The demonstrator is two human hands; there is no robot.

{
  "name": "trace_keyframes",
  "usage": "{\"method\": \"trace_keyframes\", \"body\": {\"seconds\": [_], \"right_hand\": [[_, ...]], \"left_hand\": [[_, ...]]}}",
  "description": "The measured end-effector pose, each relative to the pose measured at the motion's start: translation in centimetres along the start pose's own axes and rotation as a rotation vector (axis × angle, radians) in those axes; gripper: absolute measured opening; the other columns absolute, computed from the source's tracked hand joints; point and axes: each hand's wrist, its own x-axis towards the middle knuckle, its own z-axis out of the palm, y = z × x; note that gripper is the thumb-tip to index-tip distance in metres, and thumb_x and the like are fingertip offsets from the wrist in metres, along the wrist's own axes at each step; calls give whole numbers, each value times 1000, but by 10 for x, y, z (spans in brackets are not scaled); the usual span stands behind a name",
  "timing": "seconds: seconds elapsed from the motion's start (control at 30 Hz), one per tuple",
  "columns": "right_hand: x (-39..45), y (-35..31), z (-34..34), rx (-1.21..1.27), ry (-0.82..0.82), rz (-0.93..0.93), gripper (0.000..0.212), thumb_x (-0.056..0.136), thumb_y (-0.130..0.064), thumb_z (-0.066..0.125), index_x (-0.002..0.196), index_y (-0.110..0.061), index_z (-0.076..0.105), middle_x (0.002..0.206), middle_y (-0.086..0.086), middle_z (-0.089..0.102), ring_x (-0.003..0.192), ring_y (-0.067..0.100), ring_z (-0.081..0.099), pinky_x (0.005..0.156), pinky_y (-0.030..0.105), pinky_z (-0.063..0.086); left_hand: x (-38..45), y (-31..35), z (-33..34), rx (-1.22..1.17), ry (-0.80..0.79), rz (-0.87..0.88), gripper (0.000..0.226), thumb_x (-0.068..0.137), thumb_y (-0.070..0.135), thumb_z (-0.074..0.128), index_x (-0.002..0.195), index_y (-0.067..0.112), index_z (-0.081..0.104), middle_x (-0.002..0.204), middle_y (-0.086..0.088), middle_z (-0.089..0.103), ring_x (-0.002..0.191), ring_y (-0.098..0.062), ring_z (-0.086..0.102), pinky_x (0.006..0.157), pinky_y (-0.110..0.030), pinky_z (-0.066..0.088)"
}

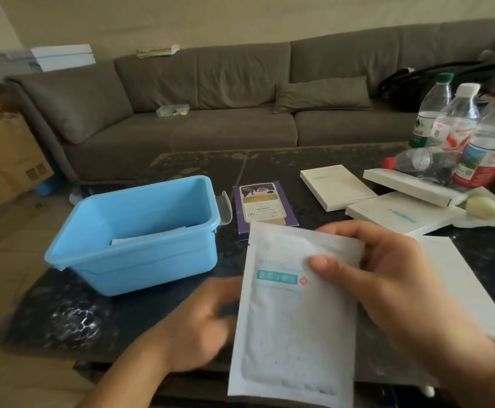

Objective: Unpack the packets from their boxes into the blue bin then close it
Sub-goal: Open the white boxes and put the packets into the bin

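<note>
White packet [296, 313] w/ teal label strip, flat & upright; right hand [393, 287] pinches its top edge. Left hand [199, 322] blurred, grip can't tell.

The right hand [393, 278] comes in from the lower right with its forearm running off the frame corner. Its thumb lies across the front of a white packet [296, 313] near the upper right edge, and its fingers curl behind, pinching it upright. The left hand [202, 325] reaches in from the lower left, blurred, its fingers loosely curled beside the packet's left edge; whether they touch it cannot be told.
</note>
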Motion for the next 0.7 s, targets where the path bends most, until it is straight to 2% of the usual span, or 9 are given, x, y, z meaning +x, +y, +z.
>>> {"method": "trace_keyframes", "body": {"seconds": [0.07, 0.13, 0.2, 0.27, 0.33, 0.43, 0.53, 0.63, 0.7], "right_hand": [[18, 9, 6, 47, -22, 171, 32, 67, -18, 77, 98, -14, 69, 89, 10, 77, 81, 29, 75, 72, 43, 62], [26, 19, 14, 150, -11, 248, 39, 69, -14, 76, 106, -13, 66, 96, 12, 76, 86, 32, 75, 82, 53, 58], [31, 21, 23, 227, 5, 303, 41, 70, -15, 74, 110, -14, 65, 101, 12, 76, 89, 32, 74, 85, 55, 57], [35, 26, 27, 247, -3, 366, 41, 74, -24, 71, 115, -21, 64, 104, 6, 76, 91, 28, 74, 84, 53, 58], [34, 30, 32, 217, -104, 458, 43, 76, -35, 70, 117, -25, 64, 106, 3, 75, 93, 27, 74, 81, 48, 60], [35, 30, 40, 133, -254, 504, 34, 80, -22, 69, 113, -14, 68, 100, 6, 77, 90, 25, 75, 69, 35, 60], [48, 20, 48, -46, -361, 467, 29, 79, -14, 71, 109, -14, 69, 95, 2, 78, 86, 21, 75, 68, 30, 60], [72, -7, 60, -212, -489, 379, 25, 74, -17, 73, 98, -18, 72, 88, -2, 78, 79, 16, 76, 64, 24, 60], [93, -27, 75, -268, -514, 260, 27, 73, -20, 72, 100, -20, 73, 90, -3, 78, 80, 16, 76, 67, 28, 61]], "left_hand": [[2, 11, -8, -224, 42, 48, 33, 94, 32, 47, 107, 25, 76, 109, -6, 75, 101, -20, 71, 78, -29, 57], [4, 21, -12, -237, 99, 54, 38, 89, 49, 51, 95, 22, 77, 95, -5, 77, 84, -17, 72, 64, -25, 54], [7, 19, -13, -153, 160, 20, 16, 89, 33, 68, 93, 21, 77, 96, 1, 78, 90, -12, 73, 71, -23, 57], [8, 19, -12, -149, 260, -24, 19, 86, 21, 69, 101, 14, 75, 102, 3, 78, 98, -14, 73, 82, -30, 58], [7, 19, -16, -205, 370, -35, 25, 82, 26, 69, 103, 15, 74, 101, 3, 77, 97, -15, 73, 84, -37, 58], [4, 18, -23, -271, 465, -45, 20, 85, 24, 68, 103, 19, 74, 99, 5, 77, 94, -13, 74, 78, -37, 60], [-2, 19, -36, -341, 530, 11, 32, 75, 40, 74, 98, 17, 75, 98, 1, 78, 93, -16, 74, 75, -36, 59], [-10, 23, -59, -298, 685, 135, 42, 69, 50, 76, 91, 14, 75, 91, 0, 78, 89, -17, 74, 67, -30, 59], [-16, 24, -75, -271, 829, 210, 42, 70, 51, 69, 90, 14, 73, 89, 3, 77, 87, -16, 74, 62, -23, 57]]}}
